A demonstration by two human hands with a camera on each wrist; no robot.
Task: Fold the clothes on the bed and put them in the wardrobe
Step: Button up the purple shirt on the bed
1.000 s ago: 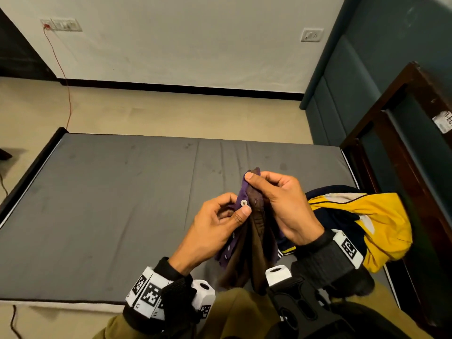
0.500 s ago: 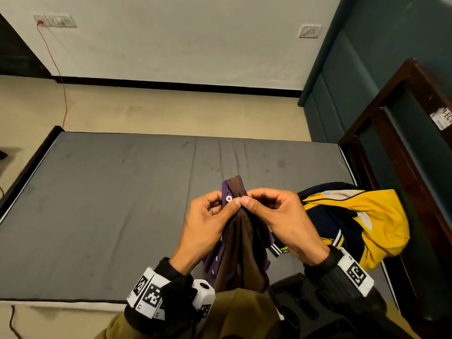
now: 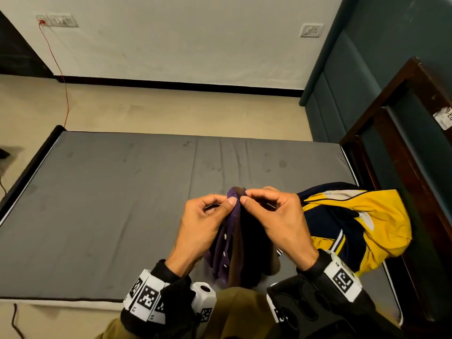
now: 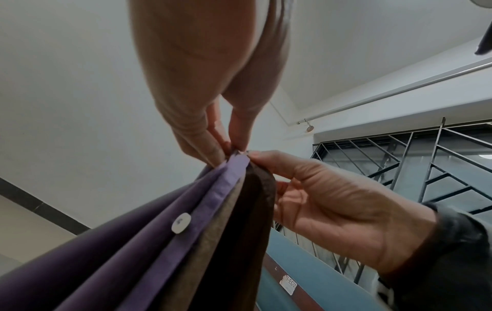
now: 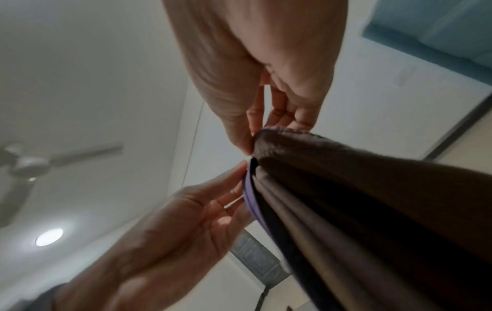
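A grey bed (image 3: 97,211) with a smooth, slightly creased cover stands on a beige floor (image 3: 171,111) by a white wall. At its near right corner lies a crumpled yellow jacket (image 3: 362,216). Above the near edge, left hand (image 3: 203,223) and right hand (image 3: 281,221) pinch the purple-brown shirt (image 3: 234,243) at its top with closed fingers (image 4: 239,130); the soft cloth hangs in folds.

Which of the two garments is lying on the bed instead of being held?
The yellow and navy jacket, crumpled at the mattress's right edge. The purple buttoned shirt hangs pinched between both hands.
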